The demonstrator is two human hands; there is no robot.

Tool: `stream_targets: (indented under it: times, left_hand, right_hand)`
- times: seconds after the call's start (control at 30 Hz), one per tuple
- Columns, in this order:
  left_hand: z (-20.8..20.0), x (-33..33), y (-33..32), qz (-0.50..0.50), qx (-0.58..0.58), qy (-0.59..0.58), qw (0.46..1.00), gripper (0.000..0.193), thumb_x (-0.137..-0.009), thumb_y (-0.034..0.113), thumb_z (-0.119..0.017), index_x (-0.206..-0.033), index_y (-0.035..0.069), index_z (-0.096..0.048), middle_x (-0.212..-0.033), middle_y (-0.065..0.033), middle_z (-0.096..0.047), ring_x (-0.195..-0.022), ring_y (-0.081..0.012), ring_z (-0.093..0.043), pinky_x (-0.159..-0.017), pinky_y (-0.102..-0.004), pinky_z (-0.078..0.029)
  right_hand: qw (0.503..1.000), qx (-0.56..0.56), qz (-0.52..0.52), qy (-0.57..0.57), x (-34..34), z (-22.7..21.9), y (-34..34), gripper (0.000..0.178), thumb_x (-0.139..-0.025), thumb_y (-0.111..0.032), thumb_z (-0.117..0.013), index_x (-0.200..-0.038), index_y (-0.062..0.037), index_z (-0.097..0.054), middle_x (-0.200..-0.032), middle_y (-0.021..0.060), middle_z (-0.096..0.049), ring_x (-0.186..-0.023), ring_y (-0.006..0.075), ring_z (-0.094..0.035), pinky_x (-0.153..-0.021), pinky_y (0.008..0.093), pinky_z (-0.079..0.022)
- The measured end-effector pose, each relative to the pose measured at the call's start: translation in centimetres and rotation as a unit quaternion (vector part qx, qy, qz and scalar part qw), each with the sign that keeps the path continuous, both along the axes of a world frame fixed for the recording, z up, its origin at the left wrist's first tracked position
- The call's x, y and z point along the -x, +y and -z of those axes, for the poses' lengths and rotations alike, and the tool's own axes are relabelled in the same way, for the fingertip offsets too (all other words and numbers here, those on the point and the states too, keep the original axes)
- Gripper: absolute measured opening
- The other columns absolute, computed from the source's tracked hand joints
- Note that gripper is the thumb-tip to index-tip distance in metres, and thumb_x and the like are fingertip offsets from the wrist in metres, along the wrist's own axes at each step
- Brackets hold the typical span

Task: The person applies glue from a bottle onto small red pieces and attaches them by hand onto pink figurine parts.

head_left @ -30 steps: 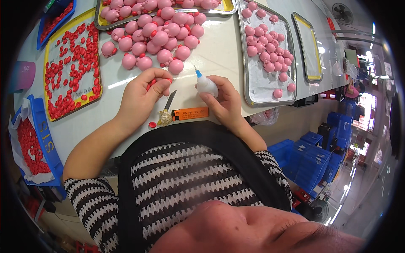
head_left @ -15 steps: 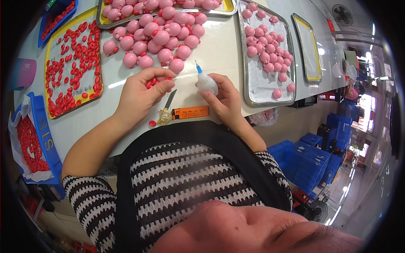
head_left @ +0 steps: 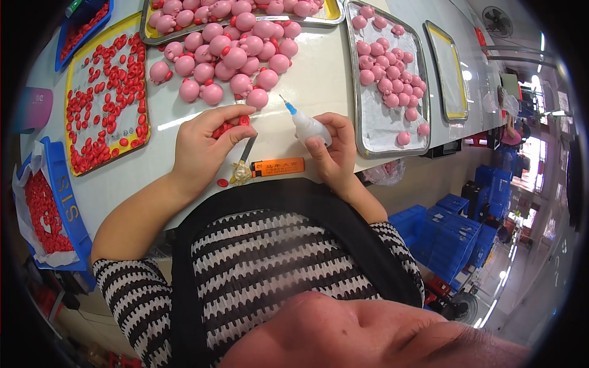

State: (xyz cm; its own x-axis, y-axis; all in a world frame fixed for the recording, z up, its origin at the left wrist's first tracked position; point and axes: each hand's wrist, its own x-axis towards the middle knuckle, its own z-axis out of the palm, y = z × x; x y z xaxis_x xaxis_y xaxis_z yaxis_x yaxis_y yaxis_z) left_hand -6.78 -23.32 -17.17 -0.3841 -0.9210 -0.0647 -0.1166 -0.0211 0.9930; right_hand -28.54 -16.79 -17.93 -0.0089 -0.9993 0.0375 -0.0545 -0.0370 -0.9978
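Between thumb and forefinger, my left hand (head_left: 199,144) pinches a small red oval piece (head_left: 244,121), and more red pieces show inside its curled fingers. My right hand (head_left: 337,150) is wrapped round a white squeeze bottle (head_left: 313,129). The bottle's blue needle tip (head_left: 290,108) points up and left, apart from the red piece. Just beyond my left hand lies a heap of pink balls with small bumps (head_left: 234,59). Below the hands are a narrow blade (head_left: 248,148), an orange printed strip (head_left: 278,167) and a loose red piece (head_left: 222,183).
At left stands a yellow-edged tray (head_left: 71,122) of red pieces, with a blue bin (head_left: 69,205) of more below it. A metal tray (head_left: 358,92) with pink balls stands right; another tray (head_left: 457,116) lies beyond. Blue crates (head_left: 451,242) stand past the table edge.
My right hand has drawn back slightly to the right with the bottle, which now leans further left. In my left fingertips, a red piece now shows its face more plainly.
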Motion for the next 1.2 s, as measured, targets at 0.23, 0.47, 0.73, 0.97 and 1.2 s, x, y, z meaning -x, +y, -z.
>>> stream_targets:
  times: [0.23,0.47,0.73,0.97,1.2]
  left_hand:
    - [0.2,0.1,-0.4,0.016,-0.035,0.002,0.999,0.026,-0.082,0.007,-0.064,-0.106,0.000,-0.059,-0.081,-0.0055,-0.062,-0.072,-0.0088,-0.057,-0.066,-0.0211,-0.046]
    - [0.7,0.0,-0.8,0.004,-0.033,0.016,0.999,0.023,-0.081,0.007,-0.065,-0.101,0.000,-0.058,-0.079,-0.0056,-0.062,-0.072,-0.0085,-0.058,-0.065,-0.0211,-0.046]
    - [1.1,0.4,-0.7,0.013,-0.007,-0.008,1.000,0.022,-0.079,0.006,-0.066,-0.099,-0.001,-0.058,-0.078,-0.0066,-0.064,-0.069,-0.0088,-0.059,-0.062,-0.0213,-0.048]
    - [1.4,0.6,-0.6,0.014,-0.021,0.009,1.000,0.022,-0.079,0.006,-0.066,-0.099,-0.001,-0.058,-0.078,-0.0065,-0.064,-0.070,-0.0088,-0.060,-0.062,-0.0212,-0.048]
    - [1.8,0.7,-0.7,0.026,-0.026,0.003,0.999,0.023,-0.079,0.007,-0.066,-0.099,-0.001,-0.058,-0.080,-0.0076,-0.065,-0.072,-0.0096,-0.061,-0.063,-0.0217,-0.048]
  right_hand:
    - [0.996,0.058,-0.004,0.073,0.3,0.3,-0.2,0.038,-0.083,-0.010,-0.065,-0.110,0.0002,-0.041,-0.090,0.0085,-0.056,-0.078,0.0120,-0.056,-0.067,0.0239,-0.046]
    - [0.988,0.090,-0.003,0.124,0.6,1.2,-0.5,0.037,-0.079,-0.013,-0.069,-0.105,-0.0006,-0.046,-0.087,0.0102,-0.058,-0.072,0.0139,-0.059,-0.062,0.0242,-0.047]
    - [0.984,0.112,-0.011,0.138,0.6,1.0,-0.7,0.036,-0.078,-0.012,-0.069,-0.104,-0.0003,-0.047,-0.080,0.0105,-0.058,-0.066,0.0153,-0.059,-0.058,0.0251,-0.047]
    - [0.972,0.159,-0.037,0.169,0.5,0.9,-0.9,0.035,-0.079,-0.003,-0.064,-0.105,0.0015,-0.042,-0.081,0.0112,-0.052,-0.064,0.0135,-0.049,-0.055,0.0240,-0.039]
    - [0.960,0.186,-0.031,0.208,0.6,1.0,-1.2,0.035,-0.078,-0.004,-0.066,-0.104,0.0020,-0.044,-0.082,0.0126,-0.055,-0.064,0.0146,-0.052,-0.054,0.0245,-0.041]
